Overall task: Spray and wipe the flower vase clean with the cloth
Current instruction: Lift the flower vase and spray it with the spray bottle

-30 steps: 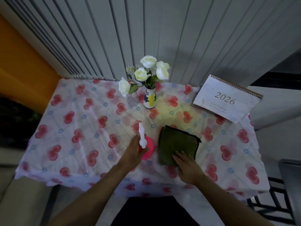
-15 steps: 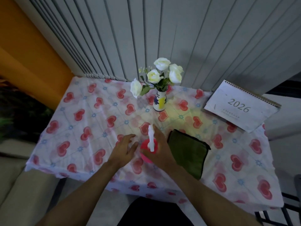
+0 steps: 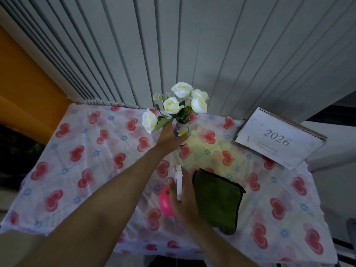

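Surface: heart-print tablecloth (image 3: 92, 151), grey slatted wall (image 3: 212, 54) at twelve o'clock.
Left hand (image 3: 169, 136): wraps vase (image 3: 182, 130).
Right hand (image 3: 183, 199): grips spray bottle (image 3: 178, 182), seemingly.
Hidden: bottle's pink body, mostly.
Cloth (image 3: 216, 199): untouched.

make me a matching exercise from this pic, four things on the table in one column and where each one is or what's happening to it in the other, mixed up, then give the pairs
Things:
1. flower vase
2. spray bottle
3. cloth
4. calendar

Places or states:
A. lying folded on the tablecloth, no hand on it
B. gripped by the right hand
C. at the table's far right corner, showing 2026
D. by the wall, with the left hand around it

Pairs: 1-D, 2-B, 3-A, 4-C
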Tool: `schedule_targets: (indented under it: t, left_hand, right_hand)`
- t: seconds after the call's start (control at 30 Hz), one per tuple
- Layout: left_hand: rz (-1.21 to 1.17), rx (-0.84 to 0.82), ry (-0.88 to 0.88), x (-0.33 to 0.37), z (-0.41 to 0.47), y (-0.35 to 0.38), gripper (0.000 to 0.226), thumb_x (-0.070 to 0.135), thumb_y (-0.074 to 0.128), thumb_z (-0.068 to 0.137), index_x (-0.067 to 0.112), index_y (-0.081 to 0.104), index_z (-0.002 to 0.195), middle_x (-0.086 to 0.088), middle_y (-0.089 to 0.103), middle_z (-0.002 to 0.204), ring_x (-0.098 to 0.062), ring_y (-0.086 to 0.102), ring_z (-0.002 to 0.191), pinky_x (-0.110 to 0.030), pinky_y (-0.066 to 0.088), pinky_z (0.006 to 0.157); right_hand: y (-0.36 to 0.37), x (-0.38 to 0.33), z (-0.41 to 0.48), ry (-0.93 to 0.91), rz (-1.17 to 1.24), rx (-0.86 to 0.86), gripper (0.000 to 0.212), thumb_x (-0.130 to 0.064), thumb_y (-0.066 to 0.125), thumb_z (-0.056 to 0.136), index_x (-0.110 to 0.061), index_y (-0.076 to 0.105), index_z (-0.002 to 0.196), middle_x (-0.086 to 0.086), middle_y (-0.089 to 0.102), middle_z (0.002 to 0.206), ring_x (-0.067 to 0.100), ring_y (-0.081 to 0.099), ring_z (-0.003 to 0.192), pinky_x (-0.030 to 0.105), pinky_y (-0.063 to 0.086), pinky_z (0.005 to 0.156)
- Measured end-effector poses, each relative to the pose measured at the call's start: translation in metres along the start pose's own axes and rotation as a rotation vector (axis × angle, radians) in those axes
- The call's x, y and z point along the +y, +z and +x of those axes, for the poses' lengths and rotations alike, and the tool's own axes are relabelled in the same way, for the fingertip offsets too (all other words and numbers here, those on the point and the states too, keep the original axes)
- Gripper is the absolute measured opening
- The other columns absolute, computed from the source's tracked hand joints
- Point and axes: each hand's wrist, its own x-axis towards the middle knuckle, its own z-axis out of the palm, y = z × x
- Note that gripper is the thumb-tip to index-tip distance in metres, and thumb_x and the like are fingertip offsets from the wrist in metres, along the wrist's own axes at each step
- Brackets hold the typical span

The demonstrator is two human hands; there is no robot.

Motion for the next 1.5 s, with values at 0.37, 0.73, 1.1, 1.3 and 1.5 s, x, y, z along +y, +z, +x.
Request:
schedule_targets:
  t: [0.37,0.73,1.1,1.3,1.5]
  left_hand:
    - [-0.164,0.173,0.014,0.013,0.026,0.004,0.030,0.018,0.078,0.088,0.008,0.064,0.113,-0.013,0.071,0.114,-0.022,0.064,0.107,-0.040,0.053,0.092]
    - [-0.375,-0.098,0.076,0.069,0.007,-0.061,0.034,0.014,0.068,0.096,0.005,0.060,0.128,-0.015,0.071,0.123,-0.022,0.068,0.109,-0.040,0.057,0.098]
    - [-0.598,-0.347,0.084,0.103,0.003,-0.110,0.032,0.013,0.056,0.102,0.006,0.056,0.133,-0.011,0.069,0.120,-0.030,0.063,0.111,-0.048,0.048,0.104]
    - [-0.700,-0.414,0.085,0.119,0.003,-0.119,0.059,0.020,0.060,0.091,-0.003,0.044,0.144,-0.012,0.066,0.125,-0.027,0.065,0.112,-0.038,0.054,0.101]
    - [-0.769,-0.439,0.109,0.133,0.005,-0.123,0.087,0.038,0.090,0.071,0.000,0.051,0.139,-0.008,0.071,0.121,-0.022,0.069,0.110,-0.034,0.056,0.096]
  right_hand:
    - [-0.070,-0.038,0.008,0.016,0.116,0.189,0.051,-0.056,0.040,0.097,-0.016,0.062,0.117,0.008,0.064,0.075,0.017,0.063,0.064,0.030,0.053,0.060]
    - [-0.124,-0.087,0.043,-0.035,-0.011,0.144,0.061,-0.055,0.038,0.098,0.000,0.064,0.095,0.016,0.055,0.051,0.021,0.057,0.043,0.034,0.050,0.047]
    - [-0.141,-0.142,0.026,0.007,-0.020,0.199,0.059,-0.050,0.051,0.098,-0.002,0.059,0.064,0.020,0.056,0.049,0.033,0.058,0.042,0.045,0.051,0.044]
    - [-0.152,-0.151,0.005,0.025,-0.070,0.163,0.065,-0.065,0.047,0.092,-0.007,0.063,0.067,0.015,0.063,0.056,0.024,0.059,0.043,0.045,0.055,0.052]
    - [-0.160,-0.154,-0.017,0.162,-0.050,0.201,0.066,-0.056,0.049,0.093,-0.002,0.060,0.057,0.011,0.059,0.042,0.024,0.062,0.039,0.030,0.054,0.050]
